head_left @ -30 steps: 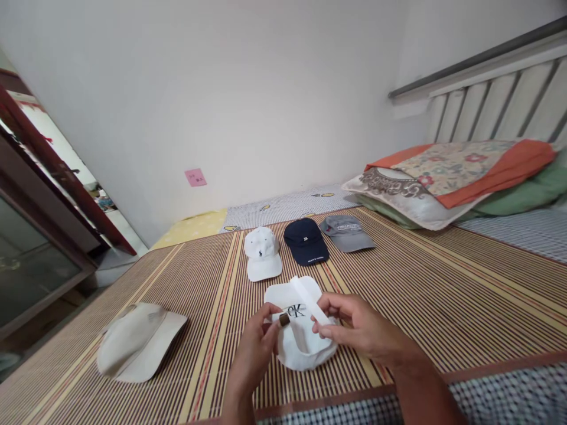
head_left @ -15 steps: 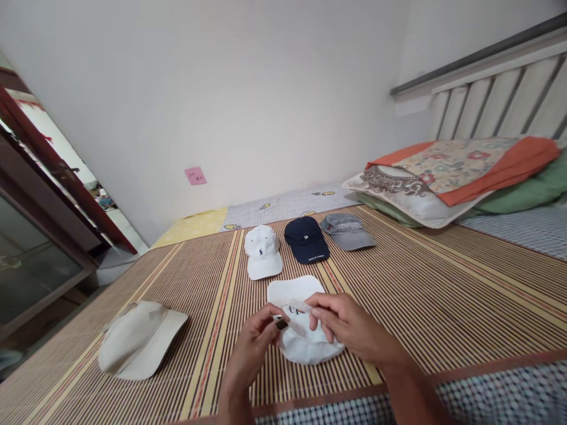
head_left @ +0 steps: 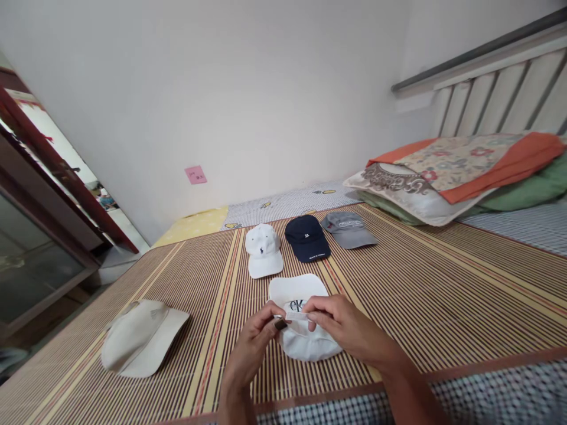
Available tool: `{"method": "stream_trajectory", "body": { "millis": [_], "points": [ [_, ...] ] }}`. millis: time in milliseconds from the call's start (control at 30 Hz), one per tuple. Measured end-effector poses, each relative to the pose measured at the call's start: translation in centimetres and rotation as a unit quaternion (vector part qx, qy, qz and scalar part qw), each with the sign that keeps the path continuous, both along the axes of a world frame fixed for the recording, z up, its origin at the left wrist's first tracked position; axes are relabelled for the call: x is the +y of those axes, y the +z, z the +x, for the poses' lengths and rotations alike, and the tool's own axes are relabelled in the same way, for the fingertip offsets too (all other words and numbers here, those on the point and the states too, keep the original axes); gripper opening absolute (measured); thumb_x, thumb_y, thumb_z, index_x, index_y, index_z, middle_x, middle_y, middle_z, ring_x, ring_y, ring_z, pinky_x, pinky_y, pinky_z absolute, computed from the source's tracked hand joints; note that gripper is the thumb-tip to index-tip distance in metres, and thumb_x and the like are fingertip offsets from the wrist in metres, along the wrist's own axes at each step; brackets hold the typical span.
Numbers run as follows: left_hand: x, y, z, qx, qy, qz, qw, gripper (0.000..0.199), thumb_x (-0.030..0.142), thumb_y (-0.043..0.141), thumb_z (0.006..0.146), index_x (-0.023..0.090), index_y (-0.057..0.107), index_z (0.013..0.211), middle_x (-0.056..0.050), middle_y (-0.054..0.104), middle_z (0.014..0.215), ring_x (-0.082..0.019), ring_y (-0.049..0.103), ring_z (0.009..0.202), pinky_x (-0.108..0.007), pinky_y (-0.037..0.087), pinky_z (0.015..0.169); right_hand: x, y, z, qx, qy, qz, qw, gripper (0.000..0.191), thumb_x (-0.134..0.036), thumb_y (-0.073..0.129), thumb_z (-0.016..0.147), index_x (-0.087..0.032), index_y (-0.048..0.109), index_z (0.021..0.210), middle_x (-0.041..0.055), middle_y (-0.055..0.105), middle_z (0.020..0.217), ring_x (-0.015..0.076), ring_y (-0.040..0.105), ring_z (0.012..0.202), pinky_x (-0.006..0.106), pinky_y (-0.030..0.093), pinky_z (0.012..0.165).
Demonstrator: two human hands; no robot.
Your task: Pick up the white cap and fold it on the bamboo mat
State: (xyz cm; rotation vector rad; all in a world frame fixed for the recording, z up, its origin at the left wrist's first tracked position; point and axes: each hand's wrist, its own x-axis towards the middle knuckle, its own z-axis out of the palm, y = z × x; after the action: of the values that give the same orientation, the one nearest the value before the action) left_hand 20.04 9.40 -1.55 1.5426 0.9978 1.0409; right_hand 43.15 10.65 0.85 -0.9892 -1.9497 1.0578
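A white cap with dark "CK" lettering [head_left: 310, 347] lies on the striped mat in front of me, its brim pointing away. Over its crown, my left hand [head_left: 259, 332] pinches one end of the cap's back strap between thumb and fingers; the thumb carries a dark patch. From the other side my right hand [head_left: 343, 323] grips the pale strap [head_left: 296, 316] by its other end. The strap is drawn level between both hands, just below the lettering. Fingers partly hide the strap ends, so I cannot tell whether they are fastened.
Beyond stand a white cap with a small logo [head_left: 262, 245], a navy cap [head_left: 306, 238] and a grey cap [head_left: 348, 229] in a row. A beige cap [head_left: 139, 339] rests at the left of the bamboo mat [head_left: 443, 301]. Pillows [head_left: 425, 177] are stacked at the back right.
My right hand has brought its strap end down and closer to the left hand. The strap, tilted before, now lies level, and the cap's lettering shows more fully.
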Motion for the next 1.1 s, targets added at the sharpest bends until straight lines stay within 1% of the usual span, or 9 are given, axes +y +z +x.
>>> {"method": "stream_trajectory", "body": {
  "millis": [100, 267, 367, 567, 700, 900, 1100],
  "points": [
    [-0.06, 0.04, -0.01, 0.005, -0.006, 0.002, 1.000, 0.026, 0.044, 0.060, 0.098, 0.020, 0.067, 0.087, 0.002, 0.047, 0.082, -0.015, 0.043, 0.074, -0.028, 0.035, 0.070, 0.01, -0.23, -0.03, -0.009, 0.000, 0.001, 1.000, 0.025, -0.015, 0.051, 0.094, -0.020, 0.075, 0.086, 0.0004, 0.072, 0.078, 0.0176, 0.063, 0.076, 0.029, 0.040, 0.070],
    [-0.07, 0.12, 0.09, 0.009, -0.004, 0.000, 1.000, 0.025, 0.042, 0.061, 0.097, 0.020, 0.068, 0.086, 0.002, 0.048, 0.082, -0.015, 0.043, 0.075, -0.028, 0.034, 0.070, -0.01, -0.21, -0.16, -0.015, 0.008, -0.001, 1.000, 0.027, -0.015, 0.051, 0.094, -0.021, 0.077, 0.090, 0.0008, 0.074, 0.082, 0.0183, 0.066, 0.079, 0.030, 0.041, 0.074],
    [-0.01, 0.05, 0.08, 0.009, -0.009, -0.001, 1.000, 0.024, 0.042, 0.061, 0.097, 0.021, 0.068, 0.087, 0.002, 0.048, 0.082, -0.015, 0.042, 0.075, -0.028, 0.034, 0.070, 0.06, -0.15, -0.19, -0.021, 0.004, 0.000, 1.000, 0.026, -0.017, 0.052, 0.095, -0.021, 0.077, 0.091, 0.0012, 0.075, 0.082, 0.0184, 0.066, 0.078, 0.030, 0.041, 0.072],
    [0.05, 0.03, -0.01, 0.008, -0.015, -0.001, 1.000, 0.025, 0.042, 0.060, 0.098, 0.020, 0.068, 0.089, 0.002, 0.048, 0.083, -0.015, 0.042, 0.075, -0.027, 0.035, 0.070, 0.06, -0.09, -0.15, -0.028, -0.009, -0.013, 0.999, 0.023, -0.022, 0.053, 0.096, -0.020, 0.076, 0.093, 0.0002, 0.072, 0.077, 0.0170, 0.062, 0.071, 0.028, 0.037, 0.064],
    [0.01, 0.20, -0.04, 0.008, -0.019, -0.005, 1.000, 0.026, 0.043, 0.059, 0.099, 0.020, 0.066, 0.088, 0.002, 0.048, 0.081, -0.015, 0.042, 0.073, -0.027, 0.035, 0.069, 0.00, 0.04, -0.12, -0.020, -0.008, -0.006, 1.000, 0.024, -0.021, 0.053, 0.096, -0.021, 0.076, 0.090, -0.0002, 0.071, 0.077, 0.0172, 0.064, 0.073, 0.028, 0.038, 0.066],
    [-0.06, 0.14, -0.03, 0.016, -0.019, -0.006, 1.000, 0.028, 0.044, 0.058, 0.099, 0.019, 0.065, 0.089, 0.002, 0.048, 0.081, -0.014, 0.043, 0.073, -0.027, 0.035, 0.069, -0.01, -0.09, 0.01, -0.017, -0.008, 0.004, 1.000, 0.024, -0.020, 0.054, 0.095, -0.021, 0.078, 0.092, 0.0008, 0.074, 0.079, 0.0181, 0.065, 0.075, 0.029, 0.041, 0.070],
    [0.03, 0.15, 0.01, -0.001, -0.019, -0.018, 1.000, 0.026, 0.045, 0.061, 0.097, 0.020, 0.063, 0.090, 0.004, 0.046, 0.075, -0.014, 0.040, 0.070, -0.027, 0.034, 0.067, 0.05, -0.18, 0.04, -0.023, 0.018, 0.001, 1.000, 0.024, -0.018, 0.054, 0.094, -0.021, 0.078, 0.089, -0.0002, 0.074, 0.078, 0.0171, 0.064, 0.073, 0.028, 0.039, 0.067]
  ]
}}
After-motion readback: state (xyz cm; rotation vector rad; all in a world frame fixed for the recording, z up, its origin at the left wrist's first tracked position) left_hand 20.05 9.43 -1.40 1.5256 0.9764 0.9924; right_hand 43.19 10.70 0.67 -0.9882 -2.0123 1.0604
